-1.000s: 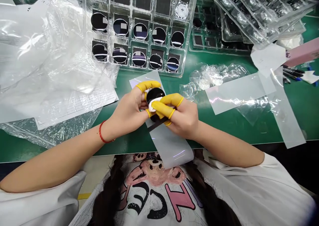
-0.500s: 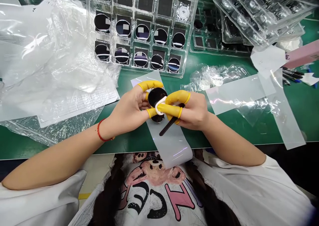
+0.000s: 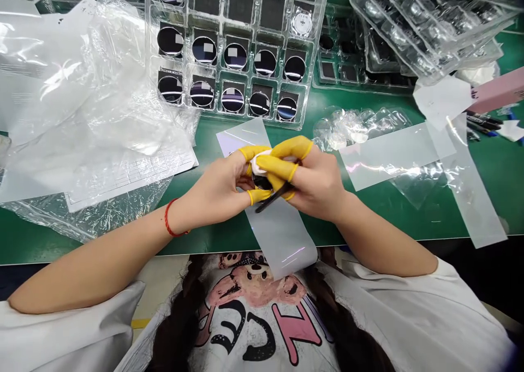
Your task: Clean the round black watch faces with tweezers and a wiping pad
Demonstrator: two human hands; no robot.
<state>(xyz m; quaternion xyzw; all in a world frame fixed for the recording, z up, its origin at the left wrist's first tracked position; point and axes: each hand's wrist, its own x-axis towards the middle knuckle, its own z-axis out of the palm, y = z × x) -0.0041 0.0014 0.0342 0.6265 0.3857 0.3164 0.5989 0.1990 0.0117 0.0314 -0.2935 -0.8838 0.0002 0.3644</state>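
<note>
Between the thumb and fingers of my left hand [image 3: 224, 185] is a round black watch face [image 3: 260, 182], held by its edge. My right hand [image 3: 314, 179] pinches a wadded white cloth [image 3: 259, 164] and presses it on the watch face, covering its upper part. A thin dark stick-like tool [image 3: 268, 201], maybe tweezers, also sits in my right hand and points down to the left. Yellow finger cots cover fingertips on both hands. Beneath the hands lies a strip of translucent film [image 3: 282, 241], hanging over the table's front edge.
A clear plastic tray [image 3: 311, 74] with several round black watch faces [image 3: 232, 100] stands ahead. Plastic bags [image 3: 82, 104] and a printed sheet [image 3: 164, 167] lie left. On the right are film strips [image 3: 393, 156], crumpled clear film [image 3: 347, 126], stacked trays [image 3: 409, 28] and pens [image 3: 483, 122].
My right hand has moved the white cloth upward across the watch face. The watch face has tilted and shows less of its surface. My left hand has shifted slightly right.
</note>
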